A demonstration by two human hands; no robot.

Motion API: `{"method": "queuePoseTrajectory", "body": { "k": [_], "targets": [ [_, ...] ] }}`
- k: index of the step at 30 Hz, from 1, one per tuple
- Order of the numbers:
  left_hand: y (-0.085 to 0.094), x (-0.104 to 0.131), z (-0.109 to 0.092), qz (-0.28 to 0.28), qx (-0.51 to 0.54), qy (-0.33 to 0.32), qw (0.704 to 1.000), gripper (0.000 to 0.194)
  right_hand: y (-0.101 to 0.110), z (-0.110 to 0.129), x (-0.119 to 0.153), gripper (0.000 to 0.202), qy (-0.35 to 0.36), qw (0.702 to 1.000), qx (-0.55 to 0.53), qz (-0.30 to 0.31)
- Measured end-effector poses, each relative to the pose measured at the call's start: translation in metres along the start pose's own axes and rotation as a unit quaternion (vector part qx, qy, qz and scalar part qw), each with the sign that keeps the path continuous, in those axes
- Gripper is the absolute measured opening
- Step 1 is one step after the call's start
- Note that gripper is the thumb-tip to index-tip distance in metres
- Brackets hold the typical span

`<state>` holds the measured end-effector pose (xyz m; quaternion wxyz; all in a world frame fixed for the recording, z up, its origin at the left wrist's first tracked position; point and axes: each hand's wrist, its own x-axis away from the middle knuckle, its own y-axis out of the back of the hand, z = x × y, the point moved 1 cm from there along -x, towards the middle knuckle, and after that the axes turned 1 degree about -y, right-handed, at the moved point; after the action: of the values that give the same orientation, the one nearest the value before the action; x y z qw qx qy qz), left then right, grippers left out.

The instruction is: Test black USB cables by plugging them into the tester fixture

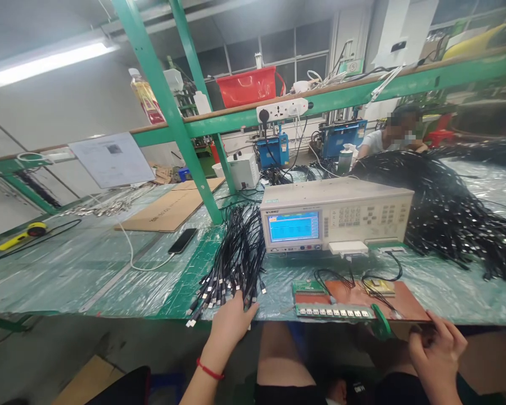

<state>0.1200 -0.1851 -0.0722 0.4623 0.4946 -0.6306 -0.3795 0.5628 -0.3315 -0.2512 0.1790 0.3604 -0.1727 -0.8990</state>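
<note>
My left hand (231, 319) reaches to the front end of a bundle of black USB cables (240, 242) on the table. Its fingertips are around a cable among the plugs, partly hidden by them. Below the table's front edge, my right hand (441, 346) has its fingers loosely bent and apart, the index fingertip near the corner of a copper-coloured test board (411, 301). I see nothing held in it. The board carries a row of white sockets (335, 312) along its front. Behind it stands a bench tester (337, 216) with a lit blue screen.
A large heap of black cables (447, 208) lies to the right. On the left are a phone (183, 241) on a white cord, a cardboard sheet (172, 205) and a yellow-handled tool (21, 236). Green posts (194, 140) carry a shelf; a person (392, 132) sits across the table.
</note>
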Motion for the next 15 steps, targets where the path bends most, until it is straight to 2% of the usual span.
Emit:
{"method": "queuePoseTrajectory", "body": {
  "k": [5,8,11,15],
  "targets": [
    [0.001,-0.002,-0.003,0.019,-0.021,-0.013,0.999,0.011,0.000,-0.001,0.001,0.070,0.001,1.000,0.002,0.001],
    [0.009,-0.008,-0.002,0.021,-0.002,-0.026,0.999,0.015,0.000,0.001,0.000,0.069,-0.005,1.000,-0.004,0.002],
    [0.028,-0.017,0.005,0.013,0.031,-0.037,0.999,0.022,0.001,0.005,-0.002,0.069,-0.010,1.000,-0.011,-0.002],
    [0.065,-0.026,0.029,0.010,0.069,-0.046,0.996,0.025,0.004,0.011,-0.005,0.071,-0.024,1.000,-0.008,0.005]
  ]
}}
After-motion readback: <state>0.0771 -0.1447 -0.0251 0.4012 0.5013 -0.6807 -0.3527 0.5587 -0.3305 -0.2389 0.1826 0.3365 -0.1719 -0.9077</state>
